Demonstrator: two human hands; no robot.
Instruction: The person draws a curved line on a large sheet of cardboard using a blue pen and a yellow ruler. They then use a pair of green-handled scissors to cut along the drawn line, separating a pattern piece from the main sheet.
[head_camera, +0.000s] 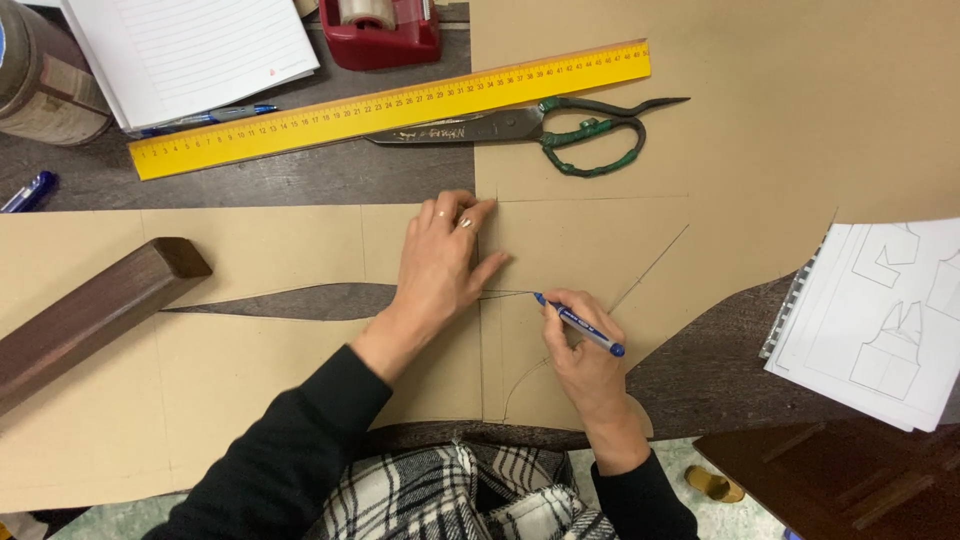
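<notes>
**Pen tip on brown card, other hand pressing flat**

The left hand (440, 262) lies palm down with fingers spread on the brown card (260, 250), holding nothing, its fingertips at a pencilled vertical line. The right hand (585, 350) is curled closed around a blue pen (580, 325), gripping it between thumb and fingers, with the tip touching the card just right of the left thumb. Both forearms wear black sleeves.

On the dark worktop (330, 170) lie one yellow ruler (390, 108), one pair of scissors (540, 125) with green-wrapped handles, one red tape dispenser (382, 32), one lined notepad (190, 50), one wooden block (90, 310) and a stack of drawn sheets (880, 320). Two more blue pens lie at upper left, making three in all.
</notes>
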